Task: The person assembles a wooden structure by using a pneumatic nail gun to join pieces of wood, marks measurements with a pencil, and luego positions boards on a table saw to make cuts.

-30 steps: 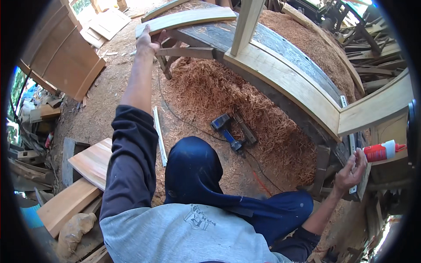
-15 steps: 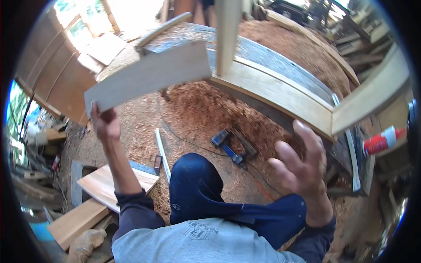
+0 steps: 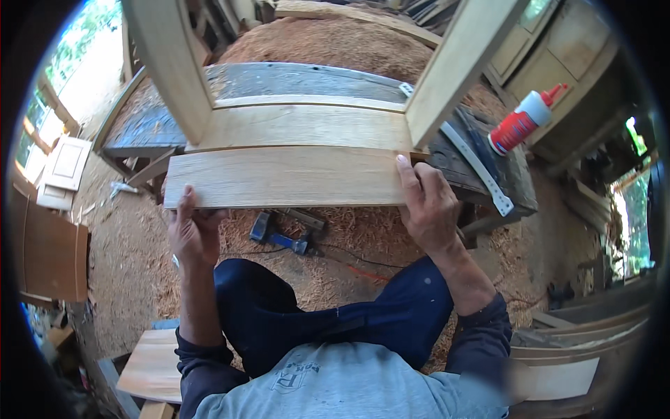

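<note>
My left hand (image 3: 194,230) grips the lower left end of a pale flat board (image 3: 286,178). My right hand (image 3: 429,209) holds its right end, thumb or finger on the face near the corner. The board lies along the front of a wooden frame on the bench, just below the frame's bottom piece (image 3: 307,126). The frame's left upright (image 3: 167,70) and right upright (image 3: 460,63) rise at either end. A red and white glue bottle (image 3: 520,122) and a pale strip with holes (image 3: 474,167) are at the right on the weathered bench (image 3: 293,80).
A blue power tool (image 3: 279,237) with cords lies on shavings beneath the bench edge. Loose boards (image 3: 146,370) lie at lower left, door panels (image 3: 66,160) at far left, more timber (image 3: 579,349) at lower right. A shavings heap (image 3: 314,42) rises behind the bench.
The board has moved from the bench's far left down and right to the frame's front. My right hand left the area by the glue bottle and took its right end. The view has turned.
</note>
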`<state>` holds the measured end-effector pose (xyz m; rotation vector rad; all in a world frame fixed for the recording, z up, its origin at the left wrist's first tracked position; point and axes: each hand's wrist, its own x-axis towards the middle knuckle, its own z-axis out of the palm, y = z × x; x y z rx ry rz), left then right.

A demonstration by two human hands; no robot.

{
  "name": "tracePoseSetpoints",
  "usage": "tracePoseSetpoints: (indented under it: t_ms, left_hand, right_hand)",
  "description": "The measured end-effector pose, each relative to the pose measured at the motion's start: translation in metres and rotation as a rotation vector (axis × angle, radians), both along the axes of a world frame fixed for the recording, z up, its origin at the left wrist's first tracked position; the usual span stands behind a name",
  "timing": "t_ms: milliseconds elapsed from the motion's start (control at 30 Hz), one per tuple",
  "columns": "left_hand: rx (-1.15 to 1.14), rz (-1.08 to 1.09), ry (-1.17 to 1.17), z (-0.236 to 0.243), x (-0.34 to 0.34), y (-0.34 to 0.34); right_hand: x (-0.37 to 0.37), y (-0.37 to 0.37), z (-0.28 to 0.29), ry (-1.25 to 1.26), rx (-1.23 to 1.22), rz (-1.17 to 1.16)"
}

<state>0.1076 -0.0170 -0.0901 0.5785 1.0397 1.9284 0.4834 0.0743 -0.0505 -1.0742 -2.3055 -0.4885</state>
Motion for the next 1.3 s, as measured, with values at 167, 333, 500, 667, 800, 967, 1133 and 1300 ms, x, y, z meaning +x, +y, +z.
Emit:
tracePoseSetpoints:
  t_ms: [167, 333, 500, 667, 800, 967, 1133, 1300]
  left_hand:
    - [0.036, 0.067, -0.065, 0.013, 0.020, 0.017]
    - [0.116, -0.136, -0.108, 0.018, 0.025, 0.038]
    - [0.159, -0.144, -0.094, 0.019, 0.007, 0.027]
    - [0.138, -0.103, 0.038, 0.018, 0.008, 0.025]
    - [0.180, -0.080, 0.123, 0.014, 0.007, 0.035]
    - [0.185, -0.161, 0.120, 0.011, -0.004, 0.036]
    - [0.212, 0.013, 0.468, 0.004, 0.002, 0.051]
    - [0.228, 0.090, 0.528, -0.005, -0.010, 0.047]
  right_hand:
    - [0.002, 0.017, 0.002, -0.072, 0.112, -0.113]
    - [0.014, 0.018, -0.003, 0.032, 0.081, -0.097]
    - [-0.006, 0.015, -0.008, 0.166, -0.019, 0.056]
    - [-0.005, 0.012, -0.003, 0.104, 0.024, 0.052]
    - [-0.001, 0.014, -0.009, 0.105, -0.026, -0.002]
    - [-0.009, 0.013, 0.007, 0.050, -0.079, -0.029]
    - [0.006, 0.013, 0.014, 0.047, -0.114, -0.027]
    - [-0.014, 0.002, 0.043, 0.028, -0.282, -0.051]
